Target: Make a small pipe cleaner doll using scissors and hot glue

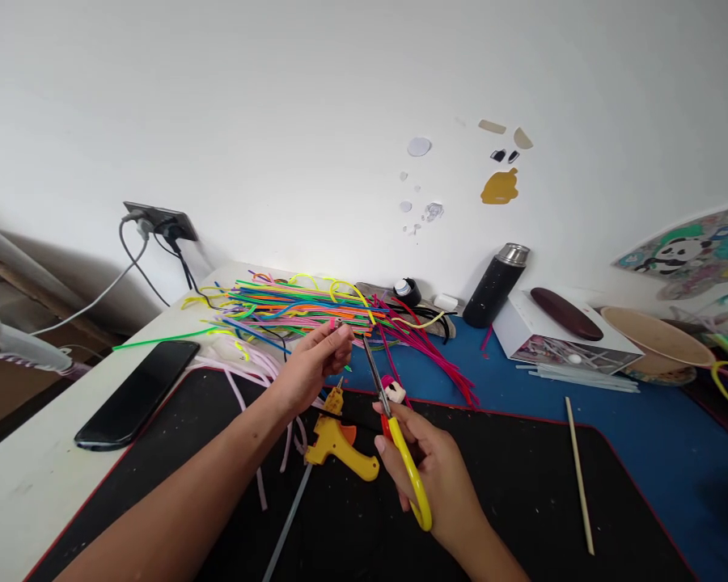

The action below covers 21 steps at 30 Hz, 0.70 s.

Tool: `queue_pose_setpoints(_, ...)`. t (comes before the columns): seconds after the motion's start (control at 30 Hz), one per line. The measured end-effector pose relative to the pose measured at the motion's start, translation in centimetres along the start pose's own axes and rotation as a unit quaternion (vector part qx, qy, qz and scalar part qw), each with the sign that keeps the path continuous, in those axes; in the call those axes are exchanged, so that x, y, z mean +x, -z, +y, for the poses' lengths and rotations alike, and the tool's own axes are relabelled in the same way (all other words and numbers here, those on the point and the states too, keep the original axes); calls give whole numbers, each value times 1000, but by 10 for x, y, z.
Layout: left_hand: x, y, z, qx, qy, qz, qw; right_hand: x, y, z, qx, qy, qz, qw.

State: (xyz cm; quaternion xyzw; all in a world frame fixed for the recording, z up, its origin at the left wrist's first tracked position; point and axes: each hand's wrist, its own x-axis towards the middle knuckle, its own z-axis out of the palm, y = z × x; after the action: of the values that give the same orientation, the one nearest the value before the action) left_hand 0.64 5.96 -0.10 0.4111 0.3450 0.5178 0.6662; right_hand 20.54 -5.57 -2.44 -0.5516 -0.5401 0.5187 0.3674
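Note:
My right hand [428, 465] grips a pair of scissors [409, 465] with yellow and red handles; the metal blades point up and away, looking nearly closed. Their tips reach close beside my left hand [321, 360], whose fingers are pinched together. A small bit of pink shows at those fingertips, too small to name. Below my left hand, a yellow glue gun [333, 444] lies on the black mat [491, 485], with a glue stick [288, 521] in its back end. Just behind the scissors sits a small white and magenta piece [394, 390].
Many coloured pipe cleaners [303, 303] are heaped by the wall. A phone [137, 396] lies left. At the right are a black thermos [496, 287], a white box [558, 343], a bowl [658, 335], clear glue sticks [582, 378] and a thin wooden stick [579, 477].

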Motion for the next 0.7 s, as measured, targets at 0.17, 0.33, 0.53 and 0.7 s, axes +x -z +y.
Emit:
queue_pose_setpoints(0.17,-2,0,1,14,-21,-14,1000,1,0,-1,1,-9,-4,1000)
queue_pose_setpoints(0.33,-2,0,1,26,-31,-1,999,1,-1,-2,-3,0,5,1000)
queue_pose_setpoints(0.53,-2,-1,2,40,-37,11,998,2,-2,-3,-22,21,0,1000)
queue_pose_setpoints(0.7,-3,-1,2,54,-40,6,998,1,-1,-3,-24,22,-4,999)
